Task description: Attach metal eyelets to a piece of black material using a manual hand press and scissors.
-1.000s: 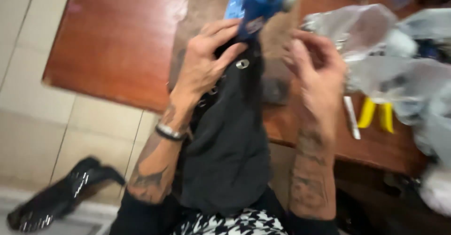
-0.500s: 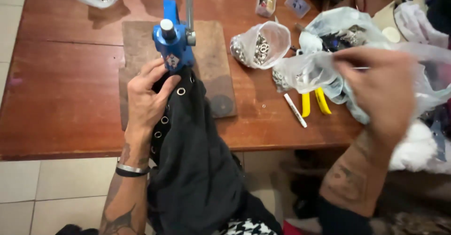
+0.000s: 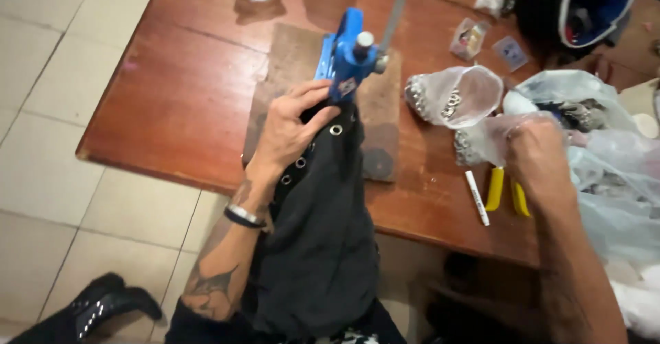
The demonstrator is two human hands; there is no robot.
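My left hand (image 3: 290, 129) presses a black garment (image 3: 323, 234) with a row of metal eyelets against the base of a blue hand press (image 3: 349, 55), which stands on a brown wooden board (image 3: 289, 62). My right hand (image 3: 536, 153) reaches into a clear plastic bag (image 3: 491, 134) of small metal rings to the right of the press. Its fingers are hidden inside the bag. The garment hangs down over the table's edge toward my lap.
The red-brown wooden table (image 3: 179, 96) also carries an open clear bag of eyelets (image 3: 455, 98), a white marker (image 3: 477, 198), yellow-handled pliers (image 3: 504, 191), small packets (image 3: 469, 39) and more plastic bags (image 3: 605, 172). A black shoe (image 3: 103, 308) lies on the tiled floor.
My right hand has come down from mid-air into the bag of rings. My left hand stays on the garment at the press. The view has tilted and shifted.
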